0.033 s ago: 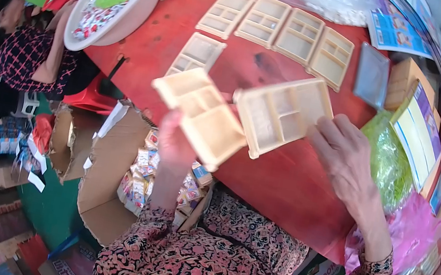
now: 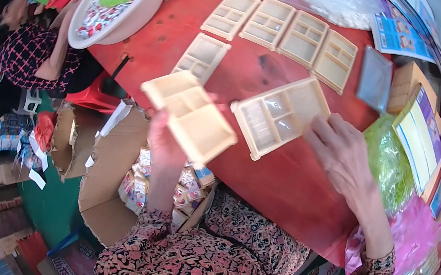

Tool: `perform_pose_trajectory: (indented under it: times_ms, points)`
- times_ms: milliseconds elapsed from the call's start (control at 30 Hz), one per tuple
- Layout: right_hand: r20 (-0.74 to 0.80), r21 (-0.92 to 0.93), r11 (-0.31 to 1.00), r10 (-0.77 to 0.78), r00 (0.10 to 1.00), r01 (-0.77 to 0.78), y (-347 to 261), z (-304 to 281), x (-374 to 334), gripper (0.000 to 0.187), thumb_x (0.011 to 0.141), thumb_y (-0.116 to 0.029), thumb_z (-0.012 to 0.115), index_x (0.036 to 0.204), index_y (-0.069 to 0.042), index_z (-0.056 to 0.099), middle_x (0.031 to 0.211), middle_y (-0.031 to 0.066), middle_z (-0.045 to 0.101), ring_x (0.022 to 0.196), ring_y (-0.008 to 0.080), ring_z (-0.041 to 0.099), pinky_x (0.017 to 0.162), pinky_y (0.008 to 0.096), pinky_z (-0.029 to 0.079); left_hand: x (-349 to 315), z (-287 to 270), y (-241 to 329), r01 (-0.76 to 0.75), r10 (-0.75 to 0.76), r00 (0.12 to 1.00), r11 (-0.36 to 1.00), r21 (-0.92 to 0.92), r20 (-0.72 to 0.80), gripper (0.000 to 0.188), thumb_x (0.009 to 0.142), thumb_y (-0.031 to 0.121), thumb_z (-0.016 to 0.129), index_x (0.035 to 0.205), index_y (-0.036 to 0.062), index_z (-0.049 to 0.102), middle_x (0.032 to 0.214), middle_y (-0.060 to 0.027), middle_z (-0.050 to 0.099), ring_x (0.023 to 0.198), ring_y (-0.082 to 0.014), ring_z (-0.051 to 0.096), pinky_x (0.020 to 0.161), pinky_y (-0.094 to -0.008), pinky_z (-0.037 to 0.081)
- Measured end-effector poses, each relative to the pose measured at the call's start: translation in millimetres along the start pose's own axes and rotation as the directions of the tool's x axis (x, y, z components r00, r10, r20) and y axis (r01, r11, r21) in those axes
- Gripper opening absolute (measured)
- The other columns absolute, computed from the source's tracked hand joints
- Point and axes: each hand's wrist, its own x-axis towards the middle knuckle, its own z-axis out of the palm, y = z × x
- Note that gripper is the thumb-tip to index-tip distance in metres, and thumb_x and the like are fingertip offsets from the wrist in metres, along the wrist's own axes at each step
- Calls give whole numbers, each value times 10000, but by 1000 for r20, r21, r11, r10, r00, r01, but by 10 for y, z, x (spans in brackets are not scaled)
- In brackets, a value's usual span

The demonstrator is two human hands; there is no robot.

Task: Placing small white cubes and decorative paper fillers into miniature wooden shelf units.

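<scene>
My left hand point(image 2: 165, 137) grips a cream plastic compartment tray point(image 2: 207, 132) from beneath and its left side, tilted above the table. In my right hand point(image 2: 339, 157), the fingers close on the right edge of a second compartment tray point(image 2: 303, 102). Light glints off its compartments; whether a clear cover lies over them I cannot make out. A narrow gap separates the two trays. Just beyond the left one, a similar tray point(image 2: 203, 53) lies on the red table point(image 2: 282, 188). Several more form a row farther back, among them one tray point(image 2: 267, 22).
A white basin point(image 2: 134, 27) of small wrapped pieces stands far left, near another person point(image 2: 41, 58). Below my left arm is an open cardboard box point(image 2: 112, 172) of small packets. Green plastic wrap point(image 2: 386, 159), a clear bluish lid point(image 2: 375, 79) and pink bags point(image 2: 418, 229) crowd the right side.
The left tray has shifted left with my left hand, away from the right tray. The right tray has tilted slightly, and its compartments now catch more light.
</scene>
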Motion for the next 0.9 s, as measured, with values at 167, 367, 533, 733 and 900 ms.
perform_pose_trajectory:
  times_ms: [167, 367, 533, 733, 900]
  points:
    - [94, -180, 947, -252, 963, 266, 174, 595, 372, 148, 655, -99, 563, 788, -59, 513, 839, 48, 464, 809, 166, 510, 675, 258, 463, -246, -279, 417, -126, 163, 959, 978, 169, -231, 729, 820, 429, 547, 1358, 9, 292, 1220, -285, 472, 1103, -424, 506, 900, -507, 464]
    - [-43, -9, 993, -121, 992, 121, -25, 895, 688, 254, 695, -100, 590, 924, 4, 550, 958, 89, 516, 876, 218, 520, 746, 322, 452, -137, -349, 396, -74, 156, 962, 940, 333, -225, 737, 829, 439, 536, 1364, 4, 278, 1238, -274, 464, 1077, -412, 529, 891, -494, 470]
    - [-97, 200, 980, 42, 994, -22, -335, 1127, 682, 435, 689, -136, 681, 1075, 9, 540, 1059, 107, 485, 930, 237, 488, 774, 343, 438, 24, -373, 262, -56, 154, 960, 923, 380, -233, 679, 814, 417, 578, 1271, -45, 382, 1145, -210, 548, 1035, -345, 576, 893, -454, 472]
    - [-134, 260, 963, 108, 985, -70, -307, 1262, 788, 367, 695, -98, 658, 1026, 19, 550, 1052, 119, 483, 948, 253, 481, 812, 351, 435, 147, -404, 188, -48, 148, 958, 926, 373, -245, 608, 835, 406, 549, 1219, -47, 421, 1095, -199, 566, 1002, -316, 591, 881, -431, 475]
    - [-151, 223, 971, 126, 980, -90, -287, 1336, 850, 295, 707, -49, 602, 990, 25, 560, 1016, 118, 486, 937, 255, 479, 796, 352, 434, 217, -409, 186, -42, 132, 967, 927, 374, -220, 584, 854, 399, 525, 1222, -43, 421, 1089, -196, 571, 1000, -314, 592, 886, -423, 472]
